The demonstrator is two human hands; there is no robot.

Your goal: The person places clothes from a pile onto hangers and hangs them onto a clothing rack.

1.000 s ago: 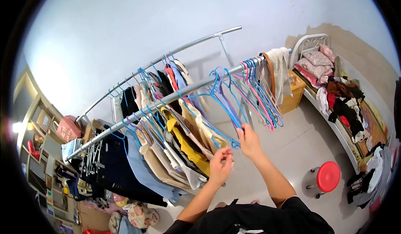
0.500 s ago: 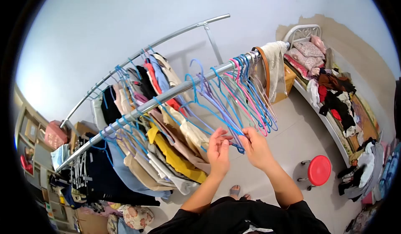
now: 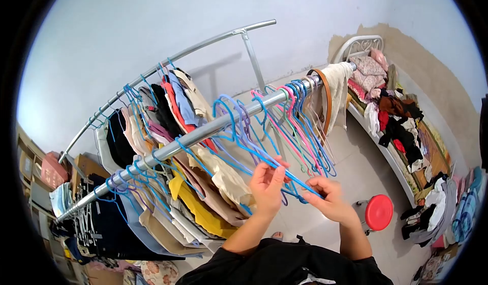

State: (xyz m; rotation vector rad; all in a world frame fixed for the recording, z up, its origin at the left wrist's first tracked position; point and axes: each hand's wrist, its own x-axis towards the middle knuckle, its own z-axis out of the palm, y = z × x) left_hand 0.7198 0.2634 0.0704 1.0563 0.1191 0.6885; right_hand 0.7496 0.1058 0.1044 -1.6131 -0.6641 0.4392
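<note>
A blue clothes hanger [image 3: 264, 156] slants from the front metal rail [image 3: 203, 133] toward me, its hook at the rail. My right hand [image 3: 329, 199] pinches the hanger's near end between thumb and fingers. My left hand [image 3: 269, 187] is closed on the hanger's bar a little further up, with the fingertips curled. Purple hangers [image 3: 244, 117] hang close behind it, partly covered by the blue one. No garment is on the blue hanger.
Clothes on hangers, including a yellow garment [image 3: 195, 203], fill the rail's left part. Bare pink hangers [image 3: 305, 132] and blue ones hang at right, before a brown belt [image 3: 325, 99]. A red stool [image 3: 379, 212] stands on the floor near a clothes-strewn bed [image 3: 401, 183].
The raised purple hook has come down to the rail. The blue hanger now lies stretched between the hands, and my right hand has moved right and lower. The view has shifted slightly.
</note>
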